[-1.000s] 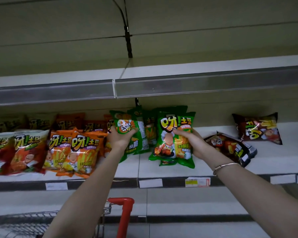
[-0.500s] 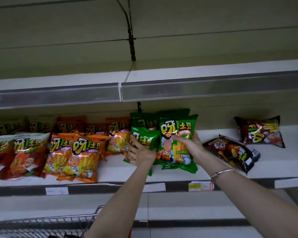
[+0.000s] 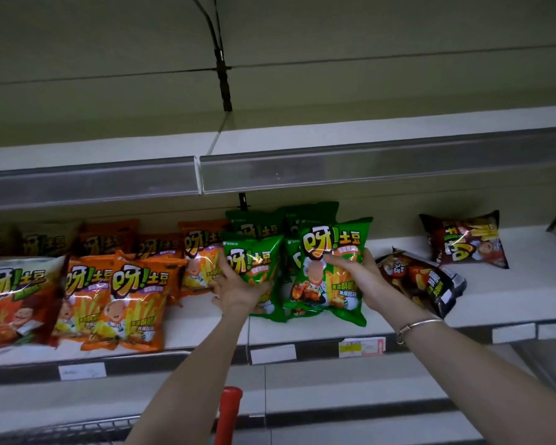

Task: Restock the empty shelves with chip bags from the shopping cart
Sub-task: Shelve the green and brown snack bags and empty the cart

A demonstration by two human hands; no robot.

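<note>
– The left hand is wrapped round a small green bag. Where is it held?
– Upright, tall side up, over the middle of the shelf, in front of the back green bags.
– And the right hand?
– A bigger green bag is gripped by it, just beside the first, upright too. Both are probably meant to be pushed straight back. The left hand looks nearer the back row.
</note>
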